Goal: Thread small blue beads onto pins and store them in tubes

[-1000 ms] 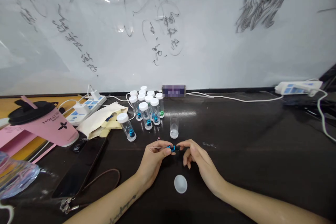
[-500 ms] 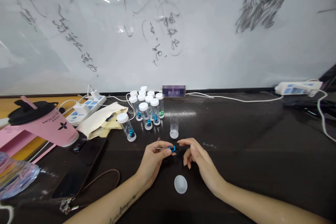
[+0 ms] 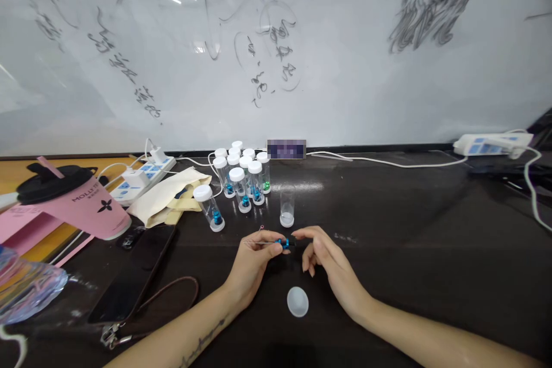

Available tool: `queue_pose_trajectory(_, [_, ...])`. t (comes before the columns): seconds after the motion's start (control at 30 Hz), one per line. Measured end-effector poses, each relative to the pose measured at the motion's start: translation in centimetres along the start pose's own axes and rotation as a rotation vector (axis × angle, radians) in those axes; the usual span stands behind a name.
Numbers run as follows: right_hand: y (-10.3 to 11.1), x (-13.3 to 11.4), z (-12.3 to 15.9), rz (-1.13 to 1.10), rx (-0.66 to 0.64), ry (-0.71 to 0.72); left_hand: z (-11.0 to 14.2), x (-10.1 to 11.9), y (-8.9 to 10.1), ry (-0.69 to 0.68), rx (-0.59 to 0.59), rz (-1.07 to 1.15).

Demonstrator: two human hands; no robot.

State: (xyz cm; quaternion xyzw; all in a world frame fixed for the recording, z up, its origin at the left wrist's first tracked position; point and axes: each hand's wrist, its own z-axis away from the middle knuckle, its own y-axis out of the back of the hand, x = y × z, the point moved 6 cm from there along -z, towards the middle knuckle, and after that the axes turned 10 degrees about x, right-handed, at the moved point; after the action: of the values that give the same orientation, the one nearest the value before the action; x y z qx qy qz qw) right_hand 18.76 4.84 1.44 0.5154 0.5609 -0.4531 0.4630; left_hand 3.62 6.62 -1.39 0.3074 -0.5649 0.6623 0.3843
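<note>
My left hand (image 3: 250,261) rests on the dark table (image 3: 409,241) and pinches a thin wire with small blue beads (image 3: 282,242) on it. My right hand (image 3: 330,261) sits just right of the beads, thumb and forefinger pinched at the dark end of the strand. An open clear vial (image 3: 287,209) stands upright just beyond the hands. Its white cap (image 3: 297,302) lies flat on the table between my wrists. A group of several capped vials (image 3: 241,175) with blue and green beads inside stands farther back; one capped vial (image 3: 209,207) leans apart to the left.
A pink cup with a black lid (image 3: 73,201) lies at the left, beside a cream cloth bag (image 3: 170,198) and a white power strip (image 3: 138,175). A black phone (image 3: 133,273) with a strap lies near my left forearm. Another power strip (image 3: 491,142) sits far right. A whiteboard wall stands behind.
The right fingers eased off the beads slightly, then closed in again at the strand's end. The left hand stays put with the wire.
</note>
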Motion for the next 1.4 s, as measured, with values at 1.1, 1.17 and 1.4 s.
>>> queue_pose_trajectory(1.1, [-0.12,0.12,-0.02,0.008,-0.013,0.003,0.08,-0.02,0.21,0.010,0.040,-0.032])
queue_pose_trajectory(1.17, [-0.04,0.17,0.00,0.012,-0.009,0.001,0.07,-0.04,0.22,0.010,0.035,-0.033])
queue_pose_trajectory(1.4, [-0.06,0.14,-0.06,0.002,-0.019,0.006,0.09,-0.04,0.16,0.007,0.019,-0.029])
